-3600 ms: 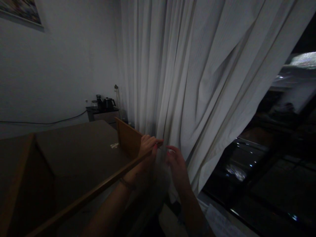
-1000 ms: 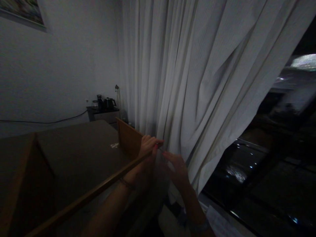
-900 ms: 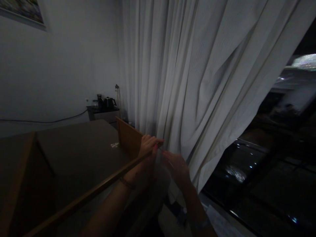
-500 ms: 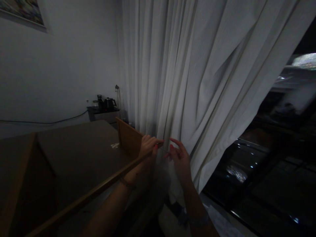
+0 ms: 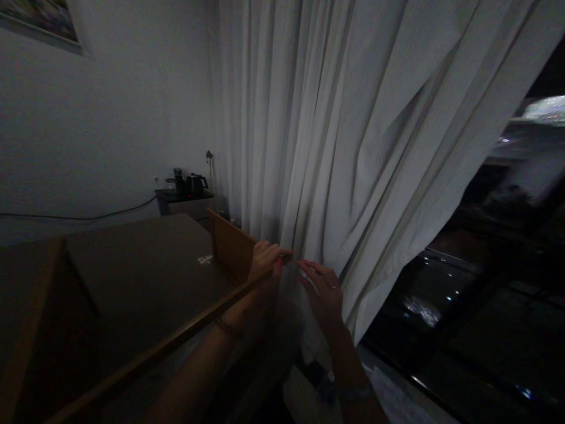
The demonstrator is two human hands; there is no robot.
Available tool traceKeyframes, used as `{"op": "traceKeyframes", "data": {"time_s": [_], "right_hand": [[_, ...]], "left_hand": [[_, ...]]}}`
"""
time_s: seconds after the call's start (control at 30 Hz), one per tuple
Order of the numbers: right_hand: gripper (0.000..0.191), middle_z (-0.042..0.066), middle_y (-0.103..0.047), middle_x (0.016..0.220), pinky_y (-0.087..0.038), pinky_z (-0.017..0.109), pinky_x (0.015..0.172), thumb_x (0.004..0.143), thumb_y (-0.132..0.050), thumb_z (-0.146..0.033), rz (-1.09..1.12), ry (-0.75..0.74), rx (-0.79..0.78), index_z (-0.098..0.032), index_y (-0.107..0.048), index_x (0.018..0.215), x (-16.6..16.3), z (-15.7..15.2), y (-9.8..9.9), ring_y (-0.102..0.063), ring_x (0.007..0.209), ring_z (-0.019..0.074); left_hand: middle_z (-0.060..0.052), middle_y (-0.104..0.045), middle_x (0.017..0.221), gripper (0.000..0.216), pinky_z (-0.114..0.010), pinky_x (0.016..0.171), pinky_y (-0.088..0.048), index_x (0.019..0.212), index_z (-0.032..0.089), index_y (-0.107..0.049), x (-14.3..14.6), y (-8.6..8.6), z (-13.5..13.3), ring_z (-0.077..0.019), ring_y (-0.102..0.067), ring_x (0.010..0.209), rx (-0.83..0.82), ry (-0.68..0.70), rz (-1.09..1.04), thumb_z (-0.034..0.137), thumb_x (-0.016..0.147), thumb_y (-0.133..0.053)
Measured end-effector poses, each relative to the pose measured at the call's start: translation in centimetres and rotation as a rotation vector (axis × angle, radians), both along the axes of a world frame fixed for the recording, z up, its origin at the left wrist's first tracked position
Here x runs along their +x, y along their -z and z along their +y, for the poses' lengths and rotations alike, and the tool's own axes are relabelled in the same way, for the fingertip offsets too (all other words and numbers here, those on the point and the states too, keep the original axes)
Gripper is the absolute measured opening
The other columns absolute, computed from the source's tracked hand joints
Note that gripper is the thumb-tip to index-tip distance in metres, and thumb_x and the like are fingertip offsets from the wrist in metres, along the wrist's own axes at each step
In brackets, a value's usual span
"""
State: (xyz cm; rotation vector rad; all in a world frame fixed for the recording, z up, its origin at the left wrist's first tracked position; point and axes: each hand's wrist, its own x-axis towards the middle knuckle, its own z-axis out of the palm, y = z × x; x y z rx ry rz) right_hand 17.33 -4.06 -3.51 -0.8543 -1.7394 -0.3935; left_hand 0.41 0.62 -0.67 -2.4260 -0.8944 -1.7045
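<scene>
My left hand (image 5: 263,262) is wrapped round the far end of a long wooden board (image 5: 189,327), which runs from the lower left toward the curtain. Just right of that end is my right hand (image 5: 324,294), its thumb and fingers drawn together in a pinch. Anything between those fingertips is too small and dark to make out. A wooden side panel (image 5: 232,241) stands upright beyond my left hand. Another wooden panel (image 5: 48,318) rises at the left, near the board's other end.
The wooden pieces stand at a dark tabletop (image 5: 145,253) with small pale pieces (image 5: 205,259) on it. White curtains (image 5: 353,147) hang close behind my hands. A cabinet (image 5: 189,206) with a black kettle (image 5: 195,184) stands in the corner. Dark glass (image 5: 441,330) is at the right.
My right hand's raised index finger has come down, and its fingers have drawn together near the board's end. My left hand and the board stay in place.
</scene>
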Motion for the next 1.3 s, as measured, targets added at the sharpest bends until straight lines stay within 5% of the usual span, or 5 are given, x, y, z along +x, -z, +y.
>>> {"op": "traceKeyframes", "data": {"time_s": [0.17, 0.5, 0.97, 1.13, 1.3], "right_hand": [[0.023, 0.004, -0.069, 0.082, -0.047, 0.032, 0.075, 0.094, -0.053, -0.031, 0.037, 0.044, -0.067, -0.022, -0.071, 0.084, -0.7, -0.6, -1.2, -0.061, 0.078, 0.0171], [0.052, -0.002, -0.061, 0.052, -0.038, 0.022, 0.054, 0.096, -0.04, -0.045, 0.382, -0.038, -0.619, -0.019, -0.061, 0.056, -3.1, -2.6, -2.2, -0.057, 0.051, 0.0107], [0.013, 0.004, -0.065, 0.087, -0.054, 0.028, 0.075, 0.089, -0.062, -0.026, -0.008, -0.091, -0.037, -0.022, -0.066, 0.101, -1.1, -1.4, -0.6, -0.062, 0.082, 0.0156], [0.026, 0.005, -0.068, 0.094, -0.056, 0.029, 0.078, 0.091, -0.06, -0.025, -0.078, -0.136, -0.03, -0.023, -0.063, 0.117, -0.3, -1.7, -0.7, -0.065, 0.087, 0.0159], [0.014, 0.002, -0.068, 0.078, -0.053, 0.027, 0.068, 0.091, -0.058, -0.03, 0.118, -0.137, -0.135, -0.022, -0.07, 0.089, -1.4, -1.7, -1.7, -0.065, 0.073, 0.0147]], "left_hand": [[-0.004, -0.067, 0.075, 0.044, -0.039, 0.079, -0.036, 0.092, 0.02, -0.066, -0.1, 0.0, 0.0, -0.0206, -0.053, 0.075, -0.003, 0.007, 0.007, 0.034, 0.095, -0.025], [-0.004, -0.066, 0.077, 0.043, -0.039, 0.082, -0.038, 0.092, 0.021, -0.065, -0.2, -0.5, -0.8, -0.0207, -0.052, 0.078, -0.044, 0.001, 0.023, 0.033, 0.095, -0.024], [-0.004, -0.067, 0.074, 0.043, -0.039, 0.078, -0.038, 0.092, 0.021, -0.066, -0.1, 0.1, 0.1, -0.0203, -0.053, 0.075, 0.01, 0.012, -0.013, 0.035, 0.096, -0.025], [-0.005, -0.067, 0.074, 0.047, -0.04, 0.078, -0.037, 0.092, 0.021, -0.066, 0.0, 0.1, 0.1, -0.021, -0.053, 0.074, 0.018, 0.016, -0.019, 0.037, 0.096, -0.023], [-0.004, -0.067, 0.074, 0.044, -0.039, 0.078, -0.037, 0.092, 0.021, -0.066, -0.2, -0.3, -0.3, -0.0206, -0.053, 0.075, -0.002, 0.01, 0.003, 0.035, 0.096, -0.024]]}}
